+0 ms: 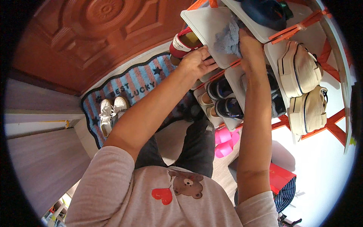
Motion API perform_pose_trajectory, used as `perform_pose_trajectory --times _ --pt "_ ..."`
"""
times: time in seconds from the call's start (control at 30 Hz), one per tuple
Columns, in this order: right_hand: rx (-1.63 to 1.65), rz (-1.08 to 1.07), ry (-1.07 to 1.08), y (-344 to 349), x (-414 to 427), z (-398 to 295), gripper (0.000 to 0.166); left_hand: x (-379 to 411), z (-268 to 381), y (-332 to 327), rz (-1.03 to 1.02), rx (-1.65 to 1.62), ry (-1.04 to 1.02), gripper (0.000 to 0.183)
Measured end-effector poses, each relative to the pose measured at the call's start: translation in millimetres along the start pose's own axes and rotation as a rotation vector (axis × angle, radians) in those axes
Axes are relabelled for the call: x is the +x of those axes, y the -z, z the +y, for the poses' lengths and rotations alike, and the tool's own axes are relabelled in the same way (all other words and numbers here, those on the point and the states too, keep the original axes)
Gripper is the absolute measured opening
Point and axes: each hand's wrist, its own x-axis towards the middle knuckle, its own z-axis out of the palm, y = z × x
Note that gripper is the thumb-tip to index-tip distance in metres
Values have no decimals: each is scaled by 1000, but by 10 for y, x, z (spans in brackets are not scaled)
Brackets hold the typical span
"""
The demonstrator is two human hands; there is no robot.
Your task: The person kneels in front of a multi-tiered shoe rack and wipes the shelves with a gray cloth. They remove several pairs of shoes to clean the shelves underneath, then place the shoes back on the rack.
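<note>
My right hand (pixel 247 38) reaches between two tiers of a shoe rack and presses a crumpled grey-blue cloth (pixel 229 38) onto a pale shelf panel (pixel 202 21). The upper panel hides part of its fingers. At the near edge of that same panel is my left hand (pixel 200 61), its fingers apart and touching the edge. A red shoe (pixel 183 44) with a white lettered band stands just beyond the left hand. Dark shoes (pixel 227 98) fill a lower tier, between my forearms.
Cream shoes (pixel 305 68) and a dark blue shoe (pixel 263 12) sit on other tiers, framed by orange supports (pixel 297 27). White sneakers (pixel 106 112) rest on a striped doormat (pixel 141 73) before a brown door (pixel 85 34). Pink slippers (pixel 225 147) lie on the floor.
</note>
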Motion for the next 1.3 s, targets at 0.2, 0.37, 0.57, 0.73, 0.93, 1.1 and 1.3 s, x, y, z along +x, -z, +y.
perform_pose_trajectory --times 0.2,0.37,0.57,0.73,0.93,1.1,1.3 --pt "-793 -186 410 54 -119 287 30 -112 77 -25 44 -56 20 26" --pt "-956 -254 594 -36 -458 431 32 -82 79 -8 74 -35 60 46" --pt "-879 -159 820 -199 -390 559 27 29 -12 137 80 -129 31 50" --pt "-775 -200 932 -525 -88 609 26 -92 1 71 2 -230 63 61" --pt "-850 -233 986 -893 273 542 28 -130 -7 69 29 -243 47 62" --pt "-927 -131 1019 -1190 523 527 21 -31 -51 143 12 -248 63 66" --pt "-911 -116 847 -1260 519 482 24 -63 -1 93 8 -305 22 48"
